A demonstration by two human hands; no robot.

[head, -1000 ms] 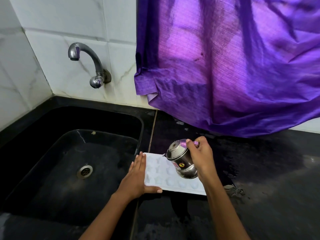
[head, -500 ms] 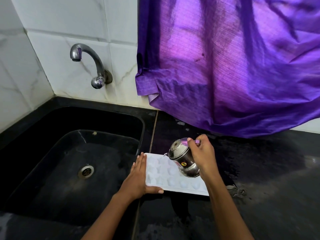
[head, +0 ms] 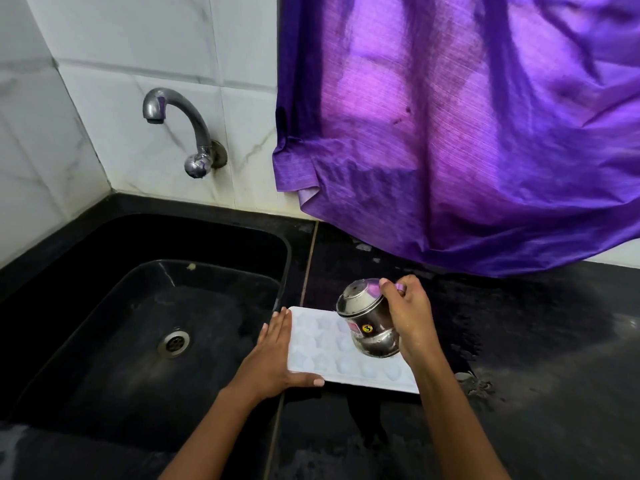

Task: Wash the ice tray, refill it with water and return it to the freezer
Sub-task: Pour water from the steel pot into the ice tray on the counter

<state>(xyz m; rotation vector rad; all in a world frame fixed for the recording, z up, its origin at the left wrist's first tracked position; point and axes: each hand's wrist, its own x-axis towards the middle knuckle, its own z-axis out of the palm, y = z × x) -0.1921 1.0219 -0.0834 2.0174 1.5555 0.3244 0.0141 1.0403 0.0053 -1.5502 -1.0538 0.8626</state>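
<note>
Head view of a white ice tray [head: 322, 344] lying flat on the black counter [head: 536, 375], just right of the black sink [head: 280, 247], with its left short end reaching the sink's rim. The left hand [head: 273, 358] is resting against that left end: its fingers are lying straight and together along the short edge, and the thumb is stretching out along the tray's near long edge, so the hand is flat and bracing rather than clasping. The right hand [head: 410, 317] is curling its fingers and thumb round a small steel pot [head: 367, 320] and is holding it above the right half of the tray, clear of the counter. The pot is leaning, its narrower end pointing up and to the left and its rounded belly hanging low over the tray's moulded cells; a sticker bearing the figure 3 is showing on its side. Whether water is leaving the pot cannot be told, nor how full the cells are. A round drain [head: 174, 344] is sitting in the sink's floor, and a curved metal tap [head: 183, 129] is projecting from the white tiled wall [head: 121, 46] above it. A purple curtain [head: 450, 133] is hanging behind the counter, its lower edge touching the counter's back. Wet patches are glistening on the counter near the tray's right end.
</note>
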